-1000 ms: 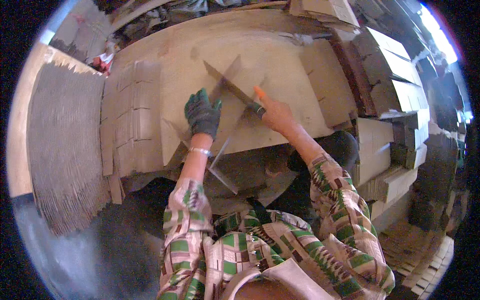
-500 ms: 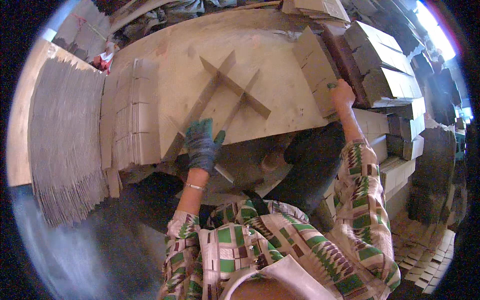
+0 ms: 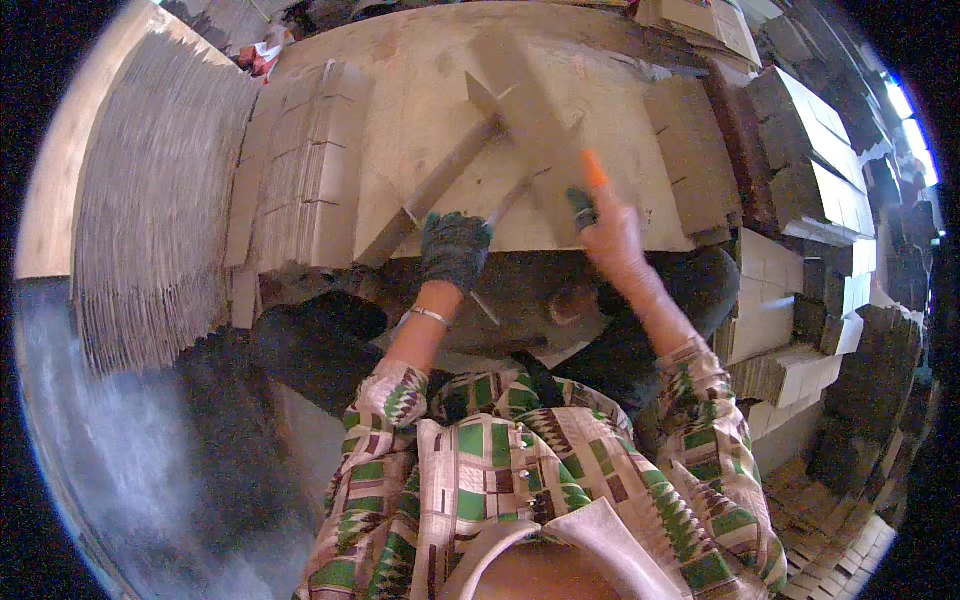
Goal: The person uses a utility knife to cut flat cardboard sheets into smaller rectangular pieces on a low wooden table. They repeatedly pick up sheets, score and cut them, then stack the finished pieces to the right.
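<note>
My left hand (image 3: 453, 250), in a dark glove with green fingertips, is closed at the near edge of a wooden board. It grips the near ends of slotted cardboard strips (image 3: 450, 170) that slant away across the board. A thin crosswise strip (image 3: 486, 308) shows past the glove, partly hidden by it. My right hand (image 3: 612, 235), bare but for an orange finger cover (image 3: 594, 167) and a green thumb cover, holds a wide cardboard strip (image 3: 525, 100). Blurred by motion, that strip lies across the slanting ones; whether their slots meet cannot be seen.
The wooden board (image 3: 400, 110) fills the middle. On its left stands a bundle of cardboard strips (image 3: 305, 170), beside a tall stack of thin sheets (image 3: 160, 190). Flat cardboard pieces (image 3: 690, 150) lie at its right, with cardboard stacks (image 3: 815, 150) beyond.
My right hand has come from the right-hand cardboard pieces to the middle, bringing a wide strip over the slanting ones. My left hand keeps its hold. The whole view has shifted.
</note>
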`<state>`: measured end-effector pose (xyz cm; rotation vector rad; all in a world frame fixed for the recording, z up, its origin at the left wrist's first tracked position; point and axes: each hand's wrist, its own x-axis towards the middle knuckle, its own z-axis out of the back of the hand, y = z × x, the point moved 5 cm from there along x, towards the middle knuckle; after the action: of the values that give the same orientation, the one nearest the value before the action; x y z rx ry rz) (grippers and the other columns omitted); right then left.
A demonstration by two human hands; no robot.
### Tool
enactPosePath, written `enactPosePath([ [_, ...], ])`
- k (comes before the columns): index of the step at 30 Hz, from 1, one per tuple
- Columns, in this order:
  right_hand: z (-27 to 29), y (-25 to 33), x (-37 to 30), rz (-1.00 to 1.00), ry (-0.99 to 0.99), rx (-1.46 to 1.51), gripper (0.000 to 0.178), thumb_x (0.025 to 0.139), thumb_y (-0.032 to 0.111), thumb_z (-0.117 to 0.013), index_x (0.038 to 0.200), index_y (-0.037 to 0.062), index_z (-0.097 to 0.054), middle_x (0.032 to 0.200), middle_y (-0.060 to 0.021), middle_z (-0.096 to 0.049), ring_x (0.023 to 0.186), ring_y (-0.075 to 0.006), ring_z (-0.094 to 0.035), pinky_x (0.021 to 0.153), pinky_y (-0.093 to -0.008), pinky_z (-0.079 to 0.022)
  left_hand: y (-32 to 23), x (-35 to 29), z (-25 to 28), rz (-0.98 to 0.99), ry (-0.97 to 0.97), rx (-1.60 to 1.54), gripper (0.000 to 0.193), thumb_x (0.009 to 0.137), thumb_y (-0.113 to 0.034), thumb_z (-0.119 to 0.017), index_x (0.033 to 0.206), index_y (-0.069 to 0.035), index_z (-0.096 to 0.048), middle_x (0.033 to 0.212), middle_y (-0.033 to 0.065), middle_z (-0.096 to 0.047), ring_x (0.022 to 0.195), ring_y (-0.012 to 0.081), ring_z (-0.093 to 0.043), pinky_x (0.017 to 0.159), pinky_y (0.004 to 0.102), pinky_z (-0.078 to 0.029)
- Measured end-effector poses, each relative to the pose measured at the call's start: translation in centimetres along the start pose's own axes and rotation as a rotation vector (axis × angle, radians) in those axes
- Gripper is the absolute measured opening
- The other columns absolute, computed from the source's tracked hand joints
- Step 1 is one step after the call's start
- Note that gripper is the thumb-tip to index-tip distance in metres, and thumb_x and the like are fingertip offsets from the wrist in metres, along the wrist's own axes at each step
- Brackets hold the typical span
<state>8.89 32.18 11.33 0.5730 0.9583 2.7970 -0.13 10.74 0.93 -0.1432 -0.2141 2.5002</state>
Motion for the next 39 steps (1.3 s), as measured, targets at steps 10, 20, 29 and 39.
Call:
enactPosePath([
  [10,-6.8,1.6,-0.9,0.165,0.185,-0.094,0.100,0.067,-0.008,-0.064,0.157,0.0200,-0.032,0.083,-0.0218,-0.068,0.074,-0.0428,-0.067,0.064,-0.0518,-0.053,-1.2,0.2,0.9,-0.087,-0.040,0.077,0.021,0.088,-0.026,-0.056,0.094,-0.019,-0.075,0.093,0.0099,-0.074,0.094,0.0295,-0.070,0.085,0.0481,-0.050],
  [20,-8.2,1.0,-1.4,0.162,0.294,-0.147,0.089,0.076,-0.002,-0.062,0.157,0.0178,-0.030,0.086,-0.0191,-0.071,0.073,-0.0407,-0.069,0.061,-0.0508,-0.055,-0.6,-0.1,-0.1,-0.001,-0.028,0.010,0.023,0.091,-0.027,-0.055,0.091,-0.017,-0.075,0.089,0.0118,-0.072,0.091,0.0308,-0.069,0.086,0.0475,-0.049],
  [29,-9.9,1.4,-0.1,0.226,0.301,-0.252,0.085,0.080,0.001,-0.061,0.157,0.0150,-0.028,0.082,-0.0179,-0.071,0.067,-0.0374,-0.069,0.057,-0.0497,-0.055,-0.9,0.7,1.2,0.005,0.027,0.076,0.020,0.087,-0.024,-0.058,0.086,-0.016,-0.076,0.084,0.0120,-0.074,0.083,0.0303,-0.072,0.074,0.0461,-0.052],
  [39,-10.4,1.2,-1.1,0.208,0.297,-0.223,0.082,0.083,0.001,-0.058,0.157,0.0162,-0.026,0.087,-0.0175,-0.071,0.068,-0.0385,-0.069,0.057,-0.0502,-0.055,-0.5,0.6,0.3,0.022,-0.005,0.010,0.023,0.091,-0.029,-0.059,0.089,-0.015,-0.076,0.088,0.0152,-0.073,0.087,0.0335,-0.072,0.073,0.0485,-0.054],
])
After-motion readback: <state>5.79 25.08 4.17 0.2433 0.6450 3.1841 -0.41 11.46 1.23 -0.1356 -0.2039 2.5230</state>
